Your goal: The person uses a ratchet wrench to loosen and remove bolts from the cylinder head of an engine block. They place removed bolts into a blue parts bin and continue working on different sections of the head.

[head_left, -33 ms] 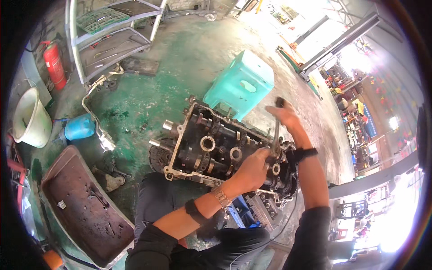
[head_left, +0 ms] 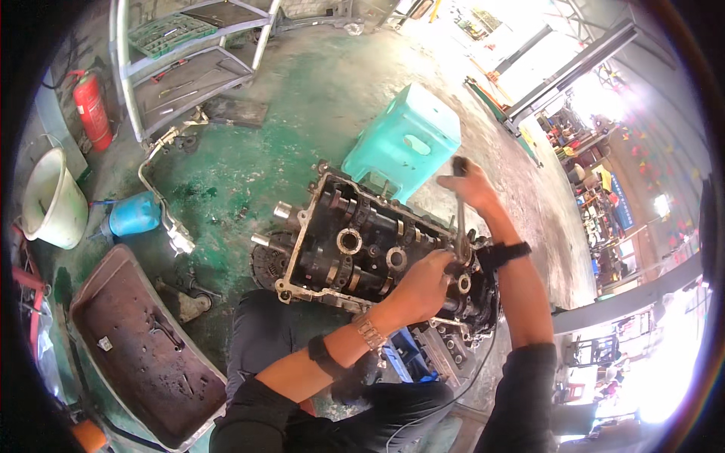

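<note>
Bucket (head_left: pixel 68 219) comes first, pale and upright, and next a brown tray (head_left: pixel 130 302) on the floor (head_left: pixel 279 143), a metal piece lying by its right long edge. To the right of that sits the engine (head_left: pixel 371 245), top bared, just beyond the person's knees. I'd judge it very heavy and wholly stiff, hardly one to budge under a push. Its dark upper parts look oily and probably slippery, so anyone shifting it would do better to hold the outer casing at the left and right ends. The pale rim looks easier to mar. A green stool (head_left: pixel 408 143) stands past the far edge; I can't tell whether the two touch.

Over the engine's near edge reaches the left hand (head_left: pixel 419 291), curled around the lower end of a wrench (head_left: pixel 461 234) towards the engine's right end; its fingertips are hidden from me. The wrench seems rigid and far lighter, its bare shaft likely slick in oily fingers. The dark grip at its far end seems the best hold for leverage, and there the right hand (head_left: pixel 479 186) is wrapped, one digit sticking out leftward.
</note>
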A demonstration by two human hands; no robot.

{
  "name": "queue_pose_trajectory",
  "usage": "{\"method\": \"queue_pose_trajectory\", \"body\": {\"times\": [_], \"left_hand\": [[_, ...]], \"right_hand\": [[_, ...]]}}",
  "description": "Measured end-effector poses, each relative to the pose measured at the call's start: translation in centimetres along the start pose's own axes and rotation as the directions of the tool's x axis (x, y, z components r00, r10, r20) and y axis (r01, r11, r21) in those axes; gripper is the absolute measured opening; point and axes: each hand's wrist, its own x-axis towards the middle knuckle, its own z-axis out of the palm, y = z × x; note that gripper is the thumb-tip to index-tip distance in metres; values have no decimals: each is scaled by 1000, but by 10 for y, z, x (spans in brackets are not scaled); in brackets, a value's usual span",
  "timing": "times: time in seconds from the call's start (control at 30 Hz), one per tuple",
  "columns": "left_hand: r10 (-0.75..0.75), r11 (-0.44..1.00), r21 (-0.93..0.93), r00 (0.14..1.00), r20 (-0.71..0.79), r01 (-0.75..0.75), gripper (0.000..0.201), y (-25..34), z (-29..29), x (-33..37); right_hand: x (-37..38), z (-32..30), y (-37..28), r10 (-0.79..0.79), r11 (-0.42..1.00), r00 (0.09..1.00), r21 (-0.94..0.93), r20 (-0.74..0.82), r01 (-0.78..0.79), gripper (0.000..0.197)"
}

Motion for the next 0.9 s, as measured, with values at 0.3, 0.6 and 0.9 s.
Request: {"method": "queue_pose_trajectory", "body": {"times": [0.3, 0.6, 0.9], "left_hand": [[-269, 839, -505, 652, -709, -203, 14, 14, -84, -56], [-206, 809, -505, 660, -723, -301, 12, 16, -109, -69], [-272, 773, -616, 800, -534, -149, 14, 9, -60, -47]], "right_hand": [[-80, 38, -120, -429, 652, 805, -476, 409, 590, 30], [-244, 36, -78, -625, 694, 760, -320, 177, 645, 27], [-321, 48, 10, -191, 950, 861, 131, -471, 283, 16]]}}
